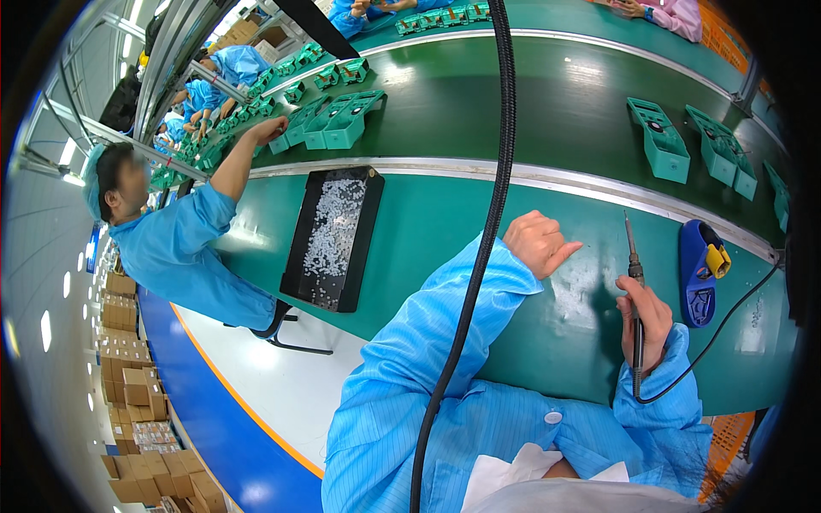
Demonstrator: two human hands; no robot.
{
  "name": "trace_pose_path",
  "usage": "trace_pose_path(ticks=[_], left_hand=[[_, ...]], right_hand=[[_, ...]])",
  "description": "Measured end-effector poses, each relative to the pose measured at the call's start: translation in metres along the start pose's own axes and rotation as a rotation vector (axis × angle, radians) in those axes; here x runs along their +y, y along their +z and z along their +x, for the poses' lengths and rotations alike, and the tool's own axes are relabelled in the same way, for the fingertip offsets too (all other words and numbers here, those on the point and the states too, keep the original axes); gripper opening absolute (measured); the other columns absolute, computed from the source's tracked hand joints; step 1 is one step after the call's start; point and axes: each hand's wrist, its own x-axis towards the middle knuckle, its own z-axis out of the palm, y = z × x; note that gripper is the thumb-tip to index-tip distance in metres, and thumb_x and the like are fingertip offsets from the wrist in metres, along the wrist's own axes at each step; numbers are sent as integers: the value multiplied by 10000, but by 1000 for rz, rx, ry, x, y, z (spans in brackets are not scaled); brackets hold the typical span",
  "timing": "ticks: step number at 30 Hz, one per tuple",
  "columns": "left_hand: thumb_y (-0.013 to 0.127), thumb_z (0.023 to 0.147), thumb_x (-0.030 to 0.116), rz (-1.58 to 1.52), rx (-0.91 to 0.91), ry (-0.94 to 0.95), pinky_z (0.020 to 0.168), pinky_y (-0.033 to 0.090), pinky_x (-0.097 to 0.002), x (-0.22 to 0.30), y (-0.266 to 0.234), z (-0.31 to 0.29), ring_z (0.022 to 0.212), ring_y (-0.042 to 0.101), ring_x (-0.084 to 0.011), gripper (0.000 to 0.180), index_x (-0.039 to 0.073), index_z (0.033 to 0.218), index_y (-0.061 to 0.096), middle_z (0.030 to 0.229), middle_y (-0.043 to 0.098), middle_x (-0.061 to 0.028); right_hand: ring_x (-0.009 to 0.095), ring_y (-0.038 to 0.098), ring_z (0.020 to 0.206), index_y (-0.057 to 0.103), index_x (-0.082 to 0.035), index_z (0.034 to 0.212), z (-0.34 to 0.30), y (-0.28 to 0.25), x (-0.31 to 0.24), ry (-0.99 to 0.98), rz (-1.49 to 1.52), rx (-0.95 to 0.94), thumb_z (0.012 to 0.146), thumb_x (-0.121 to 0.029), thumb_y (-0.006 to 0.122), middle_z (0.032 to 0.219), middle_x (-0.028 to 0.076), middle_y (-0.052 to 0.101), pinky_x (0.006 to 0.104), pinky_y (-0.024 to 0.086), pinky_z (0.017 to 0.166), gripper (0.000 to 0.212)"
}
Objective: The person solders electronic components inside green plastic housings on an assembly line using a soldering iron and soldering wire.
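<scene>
A soldering iron [634, 267] with a dark handle is in my right hand [648, 318], its thin metal tip pointing away from me over the green bench. My fingers are closed round the handle, and its black cord trails off to the right. My left hand [535, 243] rests on or just above the bench to the left, its fingers curled in and the thumb sticking out. Nothing shows in it, though the inside of the fingers is hidden. Right of the iron stands a blue soldering iron stand [697, 295] with a yellow part.
A black tray [369, 244] of small whitish pieces lies on the bench [410, 256]. Beyond the metal rail, a dark green belt [564, 111] carries green plastic housings [658, 145]. A thick black braided cable [492, 214] hangs across the view. At left, a co-worker [184, 239] reaches toward housings.
</scene>
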Motion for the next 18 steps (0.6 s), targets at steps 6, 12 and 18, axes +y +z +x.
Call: trace_pose_path(ticks=[6, 12, 18], left_hand=[[802, 740, 198, 2, 6, 4, 508, 395, -374, -2, 1, -1, 509, 477, -255, 359, 50, 531, 550, 549, 481, -68], [800, 742, 199, 0, 7, 6, 508, 397, -374, -2, 1, -1, 511, 478, -257, 362, 52, 531, 546, 550, 481, -68], [802, 741, 203, 1, 6, 6, 508, 401, -374, -2, 2, -1, 517, 483, -259, 364, 53, 531, 545, 553, 484, -69]], right_hand=[[291, 577, 586, 630, 0, 1122, 0, 1, 0, 2, 7, -2, 783, 86, 677, 718, 133, 564, 364, 436, 531, 353], [292, 580, 588, 632, 1, 1121, 0, 0, 0, 1, 1, -8, 782, 84, 679, 721, 134, 567, 366, 436, 530, 353], [294, 586, 594, 633, 6, 1118, 0, 0, 0, -1, 8, 2, 783, 87, 677, 733, 141, 577, 365, 441, 534, 347]])
